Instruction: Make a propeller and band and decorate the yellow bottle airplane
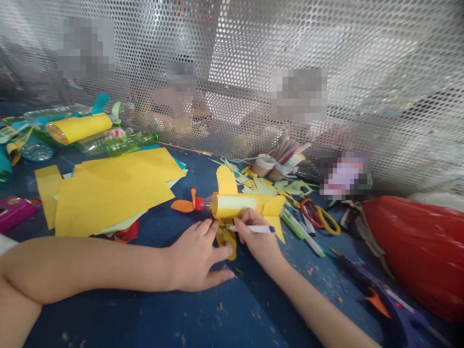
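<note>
A toy plane (250, 203) made from a bottle wrapped in yellow paper lies on the blue table, with an orange paper propeller (182, 206) at its red cap. My right hand (257, 241) grips a white marker (255, 229) with a dark blue end, its tip at the plane's near wing (227, 241). Dark marks show on that wing, partly hidden by my fingers. My left hand (201, 256) lies spread beside the same wing, fingertips resting on it. The far wing (226, 181) points away from me.
Yellow paper sheets (119, 193) lie left, with bottles (130, 144) behind. Paper scraps (266, 186), scissors (319, 216) and other markers (302, 231) lie right. A dark blue glue gun (391, 295) and a red plastic bag (416, 251) sit further right. A perforated metal screen (232, 111) borders the back.
</note>
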Motion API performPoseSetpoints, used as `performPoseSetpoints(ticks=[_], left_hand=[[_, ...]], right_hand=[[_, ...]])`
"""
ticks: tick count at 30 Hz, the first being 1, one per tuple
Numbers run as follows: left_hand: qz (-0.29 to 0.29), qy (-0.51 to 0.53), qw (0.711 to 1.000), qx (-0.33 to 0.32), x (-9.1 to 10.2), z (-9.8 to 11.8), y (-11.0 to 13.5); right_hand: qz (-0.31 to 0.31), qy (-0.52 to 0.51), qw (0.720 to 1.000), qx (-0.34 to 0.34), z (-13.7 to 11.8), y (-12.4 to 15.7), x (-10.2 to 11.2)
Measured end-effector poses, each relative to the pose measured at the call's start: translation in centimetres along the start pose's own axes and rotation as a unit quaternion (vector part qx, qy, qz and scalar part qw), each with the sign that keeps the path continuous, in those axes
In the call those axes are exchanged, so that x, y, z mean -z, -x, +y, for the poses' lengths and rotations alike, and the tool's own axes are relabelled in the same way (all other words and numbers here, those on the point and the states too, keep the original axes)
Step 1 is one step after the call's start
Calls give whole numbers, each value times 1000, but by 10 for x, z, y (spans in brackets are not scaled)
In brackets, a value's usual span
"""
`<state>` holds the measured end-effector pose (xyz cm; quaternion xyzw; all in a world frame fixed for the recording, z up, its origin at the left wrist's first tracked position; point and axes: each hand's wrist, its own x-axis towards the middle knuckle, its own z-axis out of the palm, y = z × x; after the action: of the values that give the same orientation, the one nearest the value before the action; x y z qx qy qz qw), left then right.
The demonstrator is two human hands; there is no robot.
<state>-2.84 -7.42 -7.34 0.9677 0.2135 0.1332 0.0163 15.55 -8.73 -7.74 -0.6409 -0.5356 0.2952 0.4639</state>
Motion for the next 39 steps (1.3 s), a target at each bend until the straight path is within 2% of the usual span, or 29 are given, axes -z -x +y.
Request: performPoseSetpoints(ticks=[39], left_hand=[[-10, 1, 1000, 4, 0, 0, 0]], right_hand=[[8, 17, 1000, -9, 1, -1, 1]])
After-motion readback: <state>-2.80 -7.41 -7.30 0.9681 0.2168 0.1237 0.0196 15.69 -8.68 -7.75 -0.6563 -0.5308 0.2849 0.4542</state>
